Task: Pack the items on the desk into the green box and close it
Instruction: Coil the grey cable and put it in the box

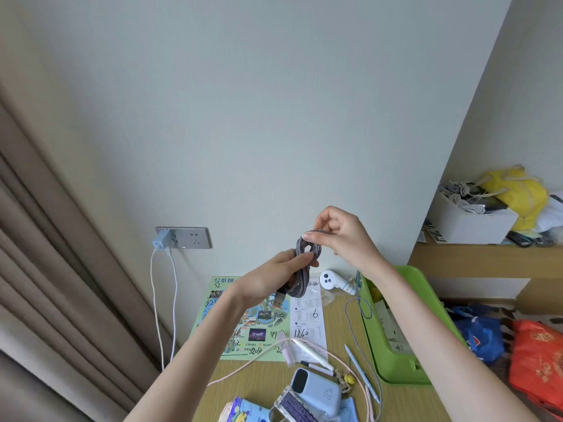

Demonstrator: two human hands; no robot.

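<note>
Above the desk I hold a coiled grey braided cable (301, 277) with a USB plug hanging below. My left hand (274, 277) grips the coil from the left side. My right hand (341, 233) pinches the top loop of the coil between thumb and fingers. The green box (393, 357) stands open on the desk's right side, with papers inside; my right forearm crosses over it. On the desk lie a light blue power bank (318, 391), a pink cable (243, 367), a blue pen (362, 373), a white handheld device (335, 281) and a thin grey cable (353, 327).
A green map sheet (231, 327) and a printed receipt (307, 324) lie on the desk. A blue charger (163, 239) is plugged into the wall socket. Curtains hang at left. A shelf at right carries a white box (469, 223) and a yellow bag (518, 193). Bags lie below.
</note>
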